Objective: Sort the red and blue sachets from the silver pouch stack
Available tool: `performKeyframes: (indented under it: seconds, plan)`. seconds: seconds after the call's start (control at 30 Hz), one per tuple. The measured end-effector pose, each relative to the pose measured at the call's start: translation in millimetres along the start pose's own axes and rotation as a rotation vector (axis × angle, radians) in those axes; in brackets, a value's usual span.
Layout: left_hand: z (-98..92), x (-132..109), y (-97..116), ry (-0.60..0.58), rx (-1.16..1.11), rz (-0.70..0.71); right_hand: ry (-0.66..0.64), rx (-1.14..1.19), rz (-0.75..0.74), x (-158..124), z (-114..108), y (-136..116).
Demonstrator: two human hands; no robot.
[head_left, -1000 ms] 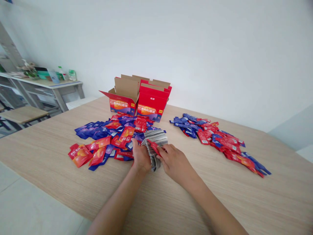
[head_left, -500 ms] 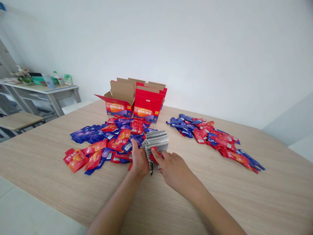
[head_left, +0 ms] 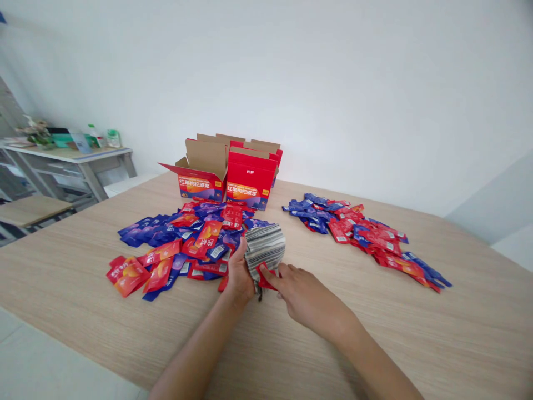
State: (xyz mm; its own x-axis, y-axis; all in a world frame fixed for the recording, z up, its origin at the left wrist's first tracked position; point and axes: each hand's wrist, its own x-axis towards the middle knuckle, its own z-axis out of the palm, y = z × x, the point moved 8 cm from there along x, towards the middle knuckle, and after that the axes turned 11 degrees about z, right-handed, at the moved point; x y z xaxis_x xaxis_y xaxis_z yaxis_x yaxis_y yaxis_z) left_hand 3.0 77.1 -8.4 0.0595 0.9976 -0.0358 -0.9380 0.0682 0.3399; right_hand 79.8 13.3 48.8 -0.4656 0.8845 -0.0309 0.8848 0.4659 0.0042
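Fingers [head_left: 233, 253] of the left hand [head_left: 239, 275] are closed around a thick stack of sachets [head_left: 265, 246], which is held low over the desk [head_left: 375, 333], near its middle. A red sachet [head_left: 265, 279] is pinched by the fingers of the right hand [head_left: 308, 297] and, as far as can be seen, is pressed against the stack. A loose pile [head_left: 175, 244] of red and blue sachets is spread just left of the hands. A second pile [head_left: 362, 233] lies well apart on the right. Two open red boxes [head_left: 227, 172] are placed behind.

Light wooden table [head_left: 416, 344]; left sachet heap [head_left: 166, 244], right sachet heap [head_left: 366, 236]; two open red boxes [head_left: 233, 175] at back.
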Motion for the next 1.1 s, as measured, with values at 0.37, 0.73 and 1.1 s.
performKeyframes:
  seconds: [0.37, 0.73, 1.1]
  plan:
    - [-21.4, -24, -83, 0.122, 0.017, -0.454, 0.059, 0.842, 0.051, 20, -45, 93]
    - [-41.2, -32, -113, 0.165, 0.098, -0.483, 0.278, 1.007, 0.132, 99, 61, 85]
    - [-12.2, -42, -88, 0.055, 0.071, -0.519, 0.507, 0.317, 0.794, 41, 49, 288]
